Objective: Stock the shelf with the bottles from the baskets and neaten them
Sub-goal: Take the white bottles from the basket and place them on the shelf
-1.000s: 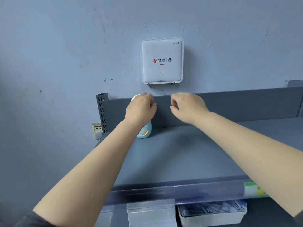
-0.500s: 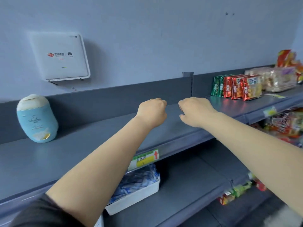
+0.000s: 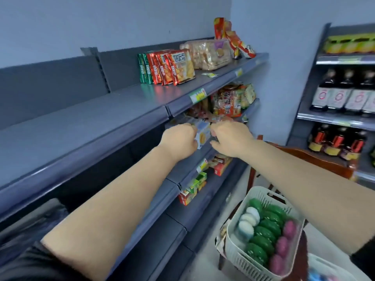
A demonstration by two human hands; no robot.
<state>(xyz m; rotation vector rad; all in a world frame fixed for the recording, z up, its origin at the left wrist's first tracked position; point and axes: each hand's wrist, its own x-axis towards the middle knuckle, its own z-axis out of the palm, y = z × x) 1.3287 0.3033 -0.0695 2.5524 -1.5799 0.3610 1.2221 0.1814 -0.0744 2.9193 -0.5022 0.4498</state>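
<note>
We have swung right, away from the blue bottle just set on the top shelf [image 3: 85, 126]. Both hands, left [image 3: 179, 139] and right [image 3: 231, 138], hang mid-air, fingers curled, holding nothing. The remaining bottles [image 3: 263, 232] wait in the white basket [image 3: 261, 196] lower right; fetching another looks next.

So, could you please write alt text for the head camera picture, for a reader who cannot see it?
Two bare hands, left hand and right hand, reach with curled fingers, holding nothing, toward a grey store shelf. A white basket of green, white and purple bottles stands lower right; snack packets sit on the top shelf.
</note>
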